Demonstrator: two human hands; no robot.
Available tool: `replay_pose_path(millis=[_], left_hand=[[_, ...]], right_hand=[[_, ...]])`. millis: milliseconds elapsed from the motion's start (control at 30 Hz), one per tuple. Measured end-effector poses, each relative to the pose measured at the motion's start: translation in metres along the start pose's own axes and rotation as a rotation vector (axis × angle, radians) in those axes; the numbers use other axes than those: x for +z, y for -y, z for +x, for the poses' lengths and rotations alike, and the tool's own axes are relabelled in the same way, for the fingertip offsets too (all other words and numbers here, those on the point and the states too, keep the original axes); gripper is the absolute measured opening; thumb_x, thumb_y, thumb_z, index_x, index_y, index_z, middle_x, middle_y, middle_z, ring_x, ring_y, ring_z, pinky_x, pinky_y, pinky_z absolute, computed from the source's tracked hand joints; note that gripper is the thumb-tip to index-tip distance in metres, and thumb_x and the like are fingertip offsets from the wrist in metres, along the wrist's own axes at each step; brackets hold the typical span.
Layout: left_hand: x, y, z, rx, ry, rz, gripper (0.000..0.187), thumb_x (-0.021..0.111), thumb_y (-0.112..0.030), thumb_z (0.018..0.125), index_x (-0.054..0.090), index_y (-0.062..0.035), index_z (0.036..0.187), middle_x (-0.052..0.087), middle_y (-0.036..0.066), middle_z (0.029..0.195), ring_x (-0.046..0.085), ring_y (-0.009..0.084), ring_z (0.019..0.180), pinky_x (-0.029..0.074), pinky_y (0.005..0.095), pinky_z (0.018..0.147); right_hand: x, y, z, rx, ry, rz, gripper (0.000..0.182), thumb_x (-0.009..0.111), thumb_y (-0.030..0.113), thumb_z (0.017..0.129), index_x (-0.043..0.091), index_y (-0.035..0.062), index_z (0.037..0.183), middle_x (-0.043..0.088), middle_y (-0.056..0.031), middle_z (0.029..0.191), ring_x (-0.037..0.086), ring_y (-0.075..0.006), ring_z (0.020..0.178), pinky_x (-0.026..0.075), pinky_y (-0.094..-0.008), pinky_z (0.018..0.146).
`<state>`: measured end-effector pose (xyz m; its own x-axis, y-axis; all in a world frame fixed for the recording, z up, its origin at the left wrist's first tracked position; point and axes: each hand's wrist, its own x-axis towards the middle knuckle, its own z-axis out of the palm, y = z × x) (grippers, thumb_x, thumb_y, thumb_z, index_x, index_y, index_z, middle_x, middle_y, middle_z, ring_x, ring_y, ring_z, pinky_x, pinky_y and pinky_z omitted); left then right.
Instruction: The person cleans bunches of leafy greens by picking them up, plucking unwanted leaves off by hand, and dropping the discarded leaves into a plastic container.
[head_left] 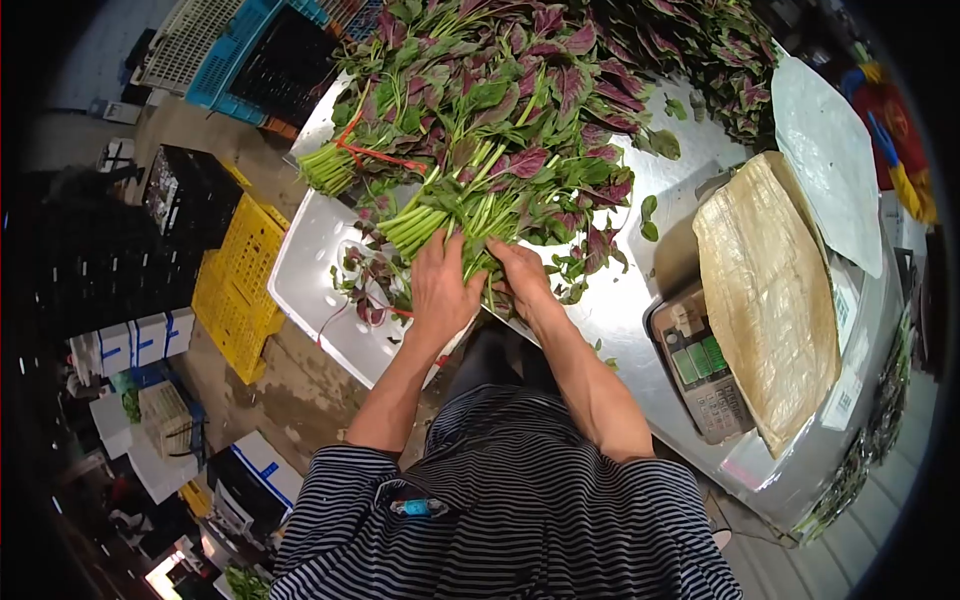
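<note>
A loose bunch of red amaranth [470,205], with green stems and purple-green leaves, lies in front of me at the table's near edge. My left hand [440,285] is closed on its stems from the left, fingers over the top. From the right, my right hand [520,275] grips the same bunch, its fingertips partly hidden by leaves. Just beyond on the left rests another bunch [330,168], its stems bound with a red tie [380,157]. Below my left hand, scraps of amaranth [365,290] lie in a white tray [312,235].
More amaranth [700,50] is heaped across the far side of the metal table [675,200]. At right, a brown plastic sheet [770,300] partly covers a scale with keypad [700,365]. Yellow crates [240,265], blue crates [222,75] and boxes [150,345] stand at left.
</note>
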<state>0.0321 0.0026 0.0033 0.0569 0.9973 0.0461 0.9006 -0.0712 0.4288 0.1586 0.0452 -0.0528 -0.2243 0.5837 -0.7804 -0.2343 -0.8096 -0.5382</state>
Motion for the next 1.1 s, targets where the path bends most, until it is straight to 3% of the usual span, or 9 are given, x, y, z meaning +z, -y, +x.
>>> replay_pose_path(millis=[167, 267, 533, 767, 867, 900, 1000, 1067, 1100], left_hand=[[-0.008, 0.003, 0.012, -0.136, 0.08, -0.262, 0.058, 0.068, -0.016, 0.074, 0.044, 0.0037, 0.122, 0.051, 0.028, 0.115, 0.048, 0.0426, 0.102, 0.038, 0.0469, 0.089], [-0.011, 0.004, 0.012, -0.156, 0.114, -0.323, 0.06, 0.068, -0.017, 0.074, 0.041, 0.0038, 0.124, 0.053, 0.028, 0.114, 0.05, 0.0425, 0.101, 0.039, 0.0466, 0.088], [-0.025, 0.003, 0.012, -0.066, 0.154, -0.417, 0.063, 0.066, -0.02, 0.077, 0.036, 0.0016, 0.128, 0.053, 0.026, 0.118, 0.052, 0.0401, 0.109, 0.04, 0.0448, 0.093], [-0.043, 0.009, 0.013, -0.071, 0.186, -0.62, 0.057, 0.065, -0.014, 0.078, 0.039, 0.002, 0.126, 0.056, 0.024, 0.115, 0.055, 0.0356, 0.109, 0.042, 0.0409, 0.094], [-0.055, 0.025, 0.013, -0.077, 0.323, -0.978, 0.05, 0.064, -0.007, 0.079, 0.042, 0.0034, 0.123, 0.059, 0.023, 0.111, 0.057, 0.0323, 0.108, 0.044, 0.0363, 0.092], [-0.057, 0.035, 0.014, -0.079, 0.327, -0.983, 0.05, 0.064, -0.007, 0.079, 0.042, 0.0034, 0.123, 0.059, 0.023, 0.111, 0.057, 0.0323, 0.108, 0.044, 0.0363, 0.092], [-0.059, 0.068, 0.027, -0.12, 0.079, -0.788, 0.049, 0.063, -0.002, 0.079, 0.044, 0.003, 0.123, 0.06, 0.021, 0.109, 0.059, 0.0286, 0.106, 0.045, 0.0321, 0.091], [-0.057, 0.083, 0.047, 0.017, -0.039, -0.395, 0.054, 0.067, -0.01, 0.077, 0.044, 0.0008, 0.126, 0.061, 0.021, 0.11, 0.06, 0.0308, 0.103, 0.046, 0.0355, 0.09], [-0.053, 0.087, 0.05, 0.013, -0.041, -0.393, 0.054, 0.067, -0.01, 0.077, 0.044, 0.0008, 0.126, 0.061, 0.021, 0.11, 0.06, 0.0308, 0.103, 0.046, 0.0355, 0.09]], right_hand=[[0.021, 0.0, 0.004, -0.19, 0.002, 0.099, 0.039, 0.069, 0.025, 0.081, 0.06, -0.0042, 0.106, 0.064, -0.0102, 0.094, 0.061, -0.0182, 0.083, 0.049, -0.0301, 0.071], [0.03, -0.006, 0.009, -0.266, 0.083, 0.353, 0.038, 0.069, 0.023, 0.081, 0.06, -0.0046, 0.106, 0.064, -0.0102, 0.094, 0.062, -0.0191, 0.082, 0.051, -0.0304, 0.071], [0.033, 0.008, 0.009, -0.022, 0.068, 0.379, 0.033, 0.068, 0.018, 0.08, 0.062, -0.0037, 0.104, 0.064, -0.011, 0.096, 0.063, -0.0192, 0.078, 0.053, -0.0306, 0.068], [0.021, -0.002, 0.032, -0.008, 0.123, 0.373, 0.031, 0.065, 0.013, 0.078, 0.062, -0.0069, 0.102, 0.065, -0.0128, 0.089, 0.064, -0.021, 0.07, 0.055, -0.0322, 0.063], [0.016, 0.003, 0.028, 0.015, 0.128, 0.368, 0.03, 0.064, 0.01, 0.078, 0.061, -0.0083, 0.102, 0.065, -0.0144, 0.088, 0.065, -0.0223, 0.069, 0.056, -0.0327, 0.063], [0.017, 0.007, 0.023, 0.035, 0.129, 0.364, 0.03, 0.064, 0.009, 0.078, 0.061, -0.0089, 0.101, 0.066, -0.0152, 0.088, 0.066, -0.0231, 0.069, 0.057, -0.033, 0.063], [0.015, 0.008, 0.019, 0.058, 0.14, 0.37, 0.029, 0.063, 0.008, 0.078, 0.061, -0.0096, 0.101, 0.066, -0.0164, 0.089, 0.067, -0.0244, 0.071, 0.058, -0.0339, 0.064], [0.018, 0.011, 0.02, 0.039, 0.19, 0.387, 0.028, 0.062, 0.006, 0.078, 0.061, -0.0098, 0.101, 0.066, -0.0172, 0.091, 0.067, -0.0258, 0.073, 0.059, -0.0351, 0.067], [0.021, 0.012, 0.02, 0.042, 0.193, 0.384, 0.028, 0.062, 0.006, 0.078, 0.061, -0.0098, 0.101, 0.066, -0.0172, 0.091, 0.067, -0.0258, 0.073, 0.059, -0.0351, 0.067]])
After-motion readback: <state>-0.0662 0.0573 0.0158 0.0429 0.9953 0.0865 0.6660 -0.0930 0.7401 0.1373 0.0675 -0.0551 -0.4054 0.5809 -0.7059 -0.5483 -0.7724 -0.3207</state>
